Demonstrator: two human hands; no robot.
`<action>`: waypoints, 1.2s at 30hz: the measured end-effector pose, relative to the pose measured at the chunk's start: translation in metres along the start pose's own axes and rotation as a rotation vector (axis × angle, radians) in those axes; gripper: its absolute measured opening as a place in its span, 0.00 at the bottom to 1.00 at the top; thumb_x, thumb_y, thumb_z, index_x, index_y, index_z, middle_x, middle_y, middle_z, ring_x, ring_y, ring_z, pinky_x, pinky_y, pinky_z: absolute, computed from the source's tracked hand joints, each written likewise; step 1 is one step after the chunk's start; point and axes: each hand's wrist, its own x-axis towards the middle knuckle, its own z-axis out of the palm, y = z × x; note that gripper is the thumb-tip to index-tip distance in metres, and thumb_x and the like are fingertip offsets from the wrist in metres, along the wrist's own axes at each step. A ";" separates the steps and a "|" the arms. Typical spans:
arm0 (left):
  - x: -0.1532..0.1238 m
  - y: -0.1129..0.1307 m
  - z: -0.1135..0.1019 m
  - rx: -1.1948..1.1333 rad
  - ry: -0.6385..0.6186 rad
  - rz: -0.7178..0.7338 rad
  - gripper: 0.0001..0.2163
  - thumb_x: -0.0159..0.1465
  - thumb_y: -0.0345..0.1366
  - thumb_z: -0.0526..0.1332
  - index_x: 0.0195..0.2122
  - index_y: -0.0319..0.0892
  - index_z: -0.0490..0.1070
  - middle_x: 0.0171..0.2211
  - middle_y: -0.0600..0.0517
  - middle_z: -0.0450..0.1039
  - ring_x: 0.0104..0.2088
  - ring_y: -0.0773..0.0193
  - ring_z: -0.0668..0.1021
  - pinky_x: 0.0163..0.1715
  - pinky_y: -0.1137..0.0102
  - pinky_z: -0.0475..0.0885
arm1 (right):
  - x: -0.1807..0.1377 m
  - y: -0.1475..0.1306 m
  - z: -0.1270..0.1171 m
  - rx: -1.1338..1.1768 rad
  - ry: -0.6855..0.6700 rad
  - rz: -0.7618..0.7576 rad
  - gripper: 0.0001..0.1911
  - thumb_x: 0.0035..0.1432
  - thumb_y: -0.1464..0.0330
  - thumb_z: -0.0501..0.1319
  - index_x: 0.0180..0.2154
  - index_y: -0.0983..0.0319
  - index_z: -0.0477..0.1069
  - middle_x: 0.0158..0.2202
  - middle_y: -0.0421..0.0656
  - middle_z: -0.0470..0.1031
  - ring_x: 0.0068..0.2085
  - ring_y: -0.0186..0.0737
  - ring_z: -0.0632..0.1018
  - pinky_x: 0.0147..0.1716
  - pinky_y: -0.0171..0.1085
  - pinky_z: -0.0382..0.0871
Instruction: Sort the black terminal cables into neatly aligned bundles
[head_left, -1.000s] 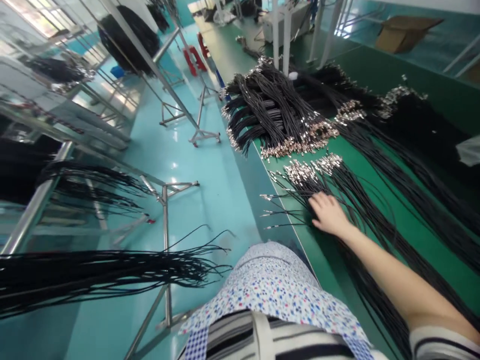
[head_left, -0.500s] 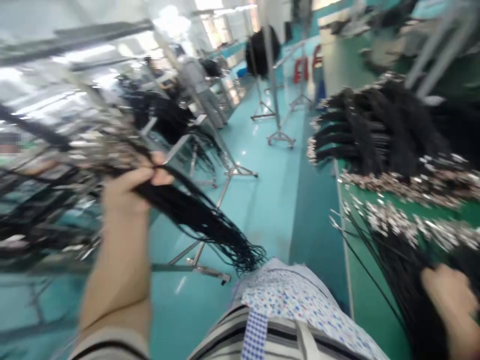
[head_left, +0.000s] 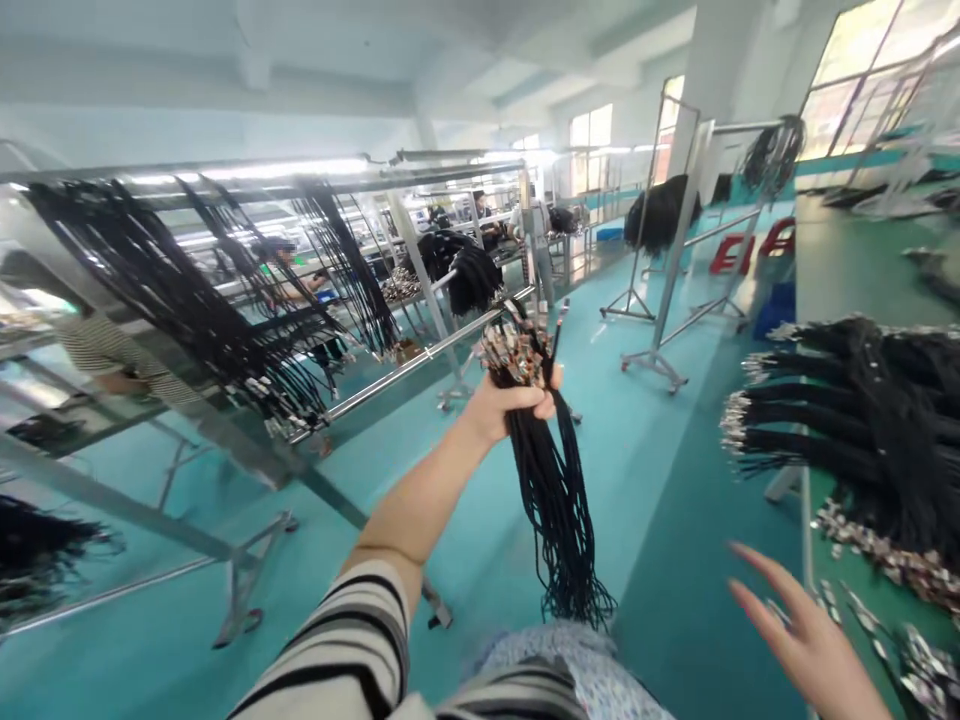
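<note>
Change: since half a second ago, the view is swinging up toward the racks, and the left hand (head_left: 510, 405) is now lifting the wire bundle (head_left: 555, 500) out in front at arm's length, while the right hand (head_left: 802, 640) has come off the wires on the green surface (head_left: 832, 270).
Left grip: fingers are closing tight around the bundle just below its metal terminals (head_left: 517, 355), which are sticking up above the fist.
Wire bundle: hanging straight down from the fist, its loose black ends are dangling above the patterned apron (head_left: 570, 670), over the teal floor (head_left: 667, 500).
Right grip: fingers are spreading wide, palm open, holding nothing, hovering just beside the surface edge at lower right, well apart from the bundle.
Surface: black wire piles (head_left: 862, 420) with silver ends are lying along its near edge.
Racks: more black wires (head_left: 180, 300) are hanging over a metal rack (head_left: 247, 170) to the left.
Other person: a striped sleeve (head_left: 105, 350) is showing behind that rack.
</note>
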 end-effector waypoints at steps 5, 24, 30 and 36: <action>-0.001 -0.016 0.008 -0.015 -0.123 -0.096 0.14 0.47 0.36 0.67 0.32 0.34 0.69 0.17 0.54 0.64 0.20 0.69 0.68 0.25 0.70 0.62 | 0.084 -0.140 0.037 0.634 -0.495 -0.382 0.32 0.55 0.57 0.57 0.58 0.59 0.53 0.54 0.48 0.65 0.52 0.45 0.69 0.52 0.44 0.63; -0.008 -0.048 -0.087 -0.042 0.111 -0.112 0.09 0.47 0.33 0.65 0.28 0.34 0.70 0.16 0.52 0.67 0.18 0.67 0.70 0.22 0.71 0.63 | 0.137 -0.184 0.080 0.309 -0.682 -0.233 0.05 0.57 0.66 0.51 0.32 0.61 0.57 0.24 0.35 0.61 0.20 0.26 0.60 0.18 0.29 0.57; -0.001 -0.054 -0.108 -0.135 -0.035 -0.190 0.12 0.45 0.35 0.66 0.28 0.35 0.69 0.16 0.52 0.66 0.19 0.68 0.69 0.22 0.70 0.62 | 0.146 -0.195 0.109 0.473 -0.769 -0.082 0.12 0.57 0.63 0.52 0.41 0.60 0.60 0.24 0.34 0.59 0.14 0.24 0.61 0.12 0.29 0.59; 0.000 -0.050 -0.134 -0.141 0.010 -0.167 0.10 0.44 0.34 0.66 0.26 0.36 0.69 0.17 0.52 0.67 0.19 0.68 0.69 0.22 0.70 0.61 | 0.156 -0.194 0.130 0.434 -0.589 0.010 0.09 0.54 0.62 0.54 0.30 0.61 0.59 0.19 0.33 0.59 0.14 0.29 0.67 0.12 0.30 0.62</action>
